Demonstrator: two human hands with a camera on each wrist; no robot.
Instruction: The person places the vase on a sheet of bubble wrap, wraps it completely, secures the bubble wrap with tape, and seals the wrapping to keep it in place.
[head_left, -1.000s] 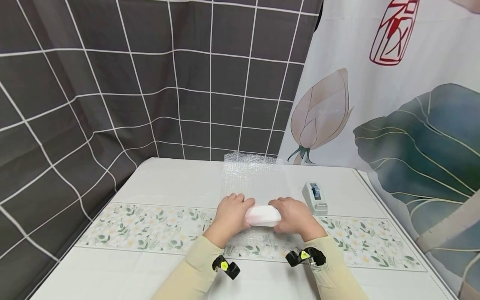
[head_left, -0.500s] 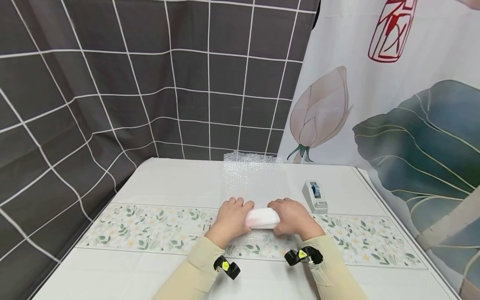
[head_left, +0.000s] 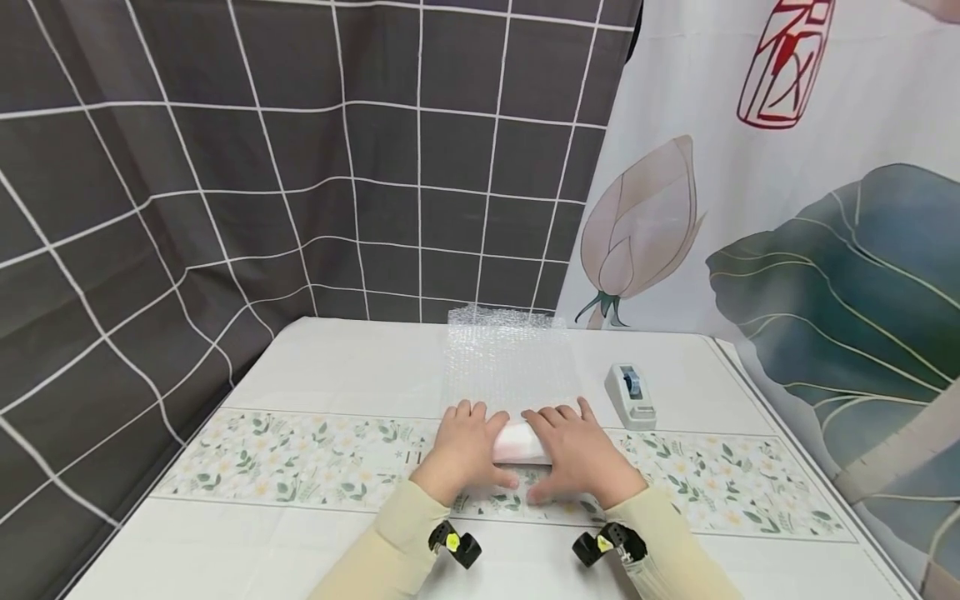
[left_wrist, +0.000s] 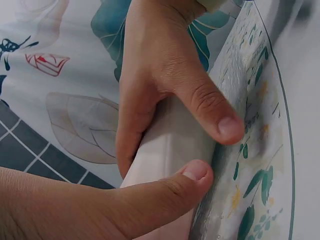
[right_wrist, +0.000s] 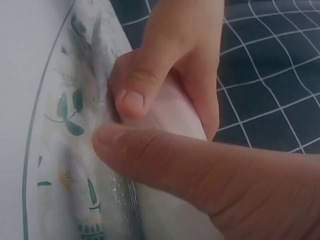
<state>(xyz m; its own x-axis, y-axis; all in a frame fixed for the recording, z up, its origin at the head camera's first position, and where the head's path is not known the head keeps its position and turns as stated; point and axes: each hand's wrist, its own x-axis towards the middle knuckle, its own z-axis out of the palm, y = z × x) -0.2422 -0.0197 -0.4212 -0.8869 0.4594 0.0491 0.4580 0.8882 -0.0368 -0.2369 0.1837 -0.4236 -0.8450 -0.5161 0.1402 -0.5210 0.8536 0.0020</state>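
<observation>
Thumbs (head_left: 506, 478) have swung out on the near side of the pale block (head_left: 517, 446), both hands (head_left: 462, 448) (head_left: 576, 454) spread over its ends.

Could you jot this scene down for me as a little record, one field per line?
Left hand: on the left part of the box, thumb spread toward the person; hand
Right hand: on the right part, likewise; hand
Between hands: pale pink-white box
Wrapping: clear bubble wrap, showing on the box's far and near sides
Nearby: what looks like a tape dispenser, beyond the right hand
Surface: white table cover with a floral band
Backdrop: dark grid cloth
</observation>
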